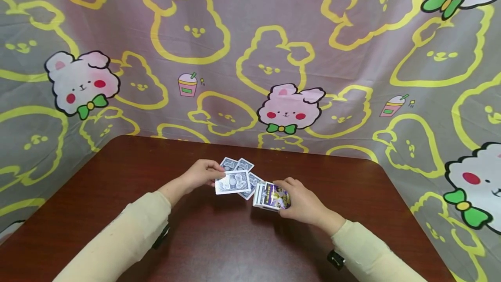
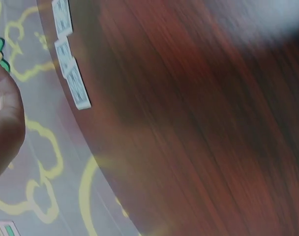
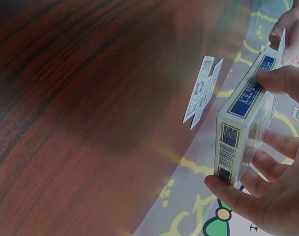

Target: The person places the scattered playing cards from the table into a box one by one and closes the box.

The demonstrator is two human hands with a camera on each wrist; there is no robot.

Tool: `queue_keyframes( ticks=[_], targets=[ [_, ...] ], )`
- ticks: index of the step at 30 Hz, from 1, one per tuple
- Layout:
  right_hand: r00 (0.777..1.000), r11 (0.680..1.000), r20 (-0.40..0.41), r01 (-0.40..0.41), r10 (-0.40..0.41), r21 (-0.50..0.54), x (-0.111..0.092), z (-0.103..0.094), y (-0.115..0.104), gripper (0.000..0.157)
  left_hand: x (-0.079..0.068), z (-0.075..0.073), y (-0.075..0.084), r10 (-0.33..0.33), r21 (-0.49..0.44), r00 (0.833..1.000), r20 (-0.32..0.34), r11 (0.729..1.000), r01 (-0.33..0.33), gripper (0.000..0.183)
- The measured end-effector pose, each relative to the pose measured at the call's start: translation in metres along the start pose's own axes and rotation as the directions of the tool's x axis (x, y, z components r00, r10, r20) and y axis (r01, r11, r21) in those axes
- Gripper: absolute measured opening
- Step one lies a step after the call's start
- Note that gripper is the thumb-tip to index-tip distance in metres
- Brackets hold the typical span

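Observation:
Between thumb and fingers, my left hand (image 1: 201,173) pinches a playing card (image 1: 233,182) with its patterned back showing. The card overlaps several other playing cards (image 1: 244,166) lying back up on the table. My right hand (image 1: 303,201) grips a card box (image 1: 275,196) with a purple and yellow printed face; its open end points toward the left hand. In the right wrist view the thumb lies along the narrow side of the box (image 3: 245,113), above a barcode end, and the fingers wrap beneath. The left wrist view catches only part of the left hand (image 2: 7,115) at its edge.
A dark reddish-brown wooden table (image 1: 219,238) carries the cards. Behind it hangs a grey cloth (image 1: 219,112) printed with yellow outlines and rabbit faces, close along the table's far edge. Dark devices (image 1: 336,259) are strapped at the wrists.

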State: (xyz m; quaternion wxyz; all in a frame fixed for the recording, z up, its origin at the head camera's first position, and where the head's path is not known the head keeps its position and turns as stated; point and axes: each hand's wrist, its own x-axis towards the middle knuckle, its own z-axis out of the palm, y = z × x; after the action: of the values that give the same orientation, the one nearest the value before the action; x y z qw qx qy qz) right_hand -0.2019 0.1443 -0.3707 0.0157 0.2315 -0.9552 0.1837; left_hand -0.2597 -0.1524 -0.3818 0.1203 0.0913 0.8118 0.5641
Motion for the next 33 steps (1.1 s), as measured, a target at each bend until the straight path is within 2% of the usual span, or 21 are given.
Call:
queue_keyframes(
  ticks=[10,22,27,33],
  targets=[
    [1.000,1.000,0.010,-0.008,0.009,-0.010,0.000,0.001,-0.001,0.066,-0.004,0.020,0.014,0.074,-0.029,0.996,0.047,0.997,-0.073,0.022],
    [1.000,1.000,0.002,0.007,-0.007,-0.018,0.001,-0.001,-0.004,0.066,-0.005,0.026,0.014,0.131,0.026,0.990,0.061,0.991,-0.133,0.020],
    [1.000,1.000,0.003,-0.008,0.008,-0.007,0.001,-0.001,-0.005,0.065,-0.006,0.030,0.015,0.127,0.056,0.989,0.071,0.990,-0.132,0.020],
    [1.000,1.000,-0.003,0.022,-0.022,-0.004,0.001,0.000,-0.007,0.064,-0.006,0.033,0.015,0.139,0.090,0.987,0.077,0.985,-0.146,0.020]
  ],
)
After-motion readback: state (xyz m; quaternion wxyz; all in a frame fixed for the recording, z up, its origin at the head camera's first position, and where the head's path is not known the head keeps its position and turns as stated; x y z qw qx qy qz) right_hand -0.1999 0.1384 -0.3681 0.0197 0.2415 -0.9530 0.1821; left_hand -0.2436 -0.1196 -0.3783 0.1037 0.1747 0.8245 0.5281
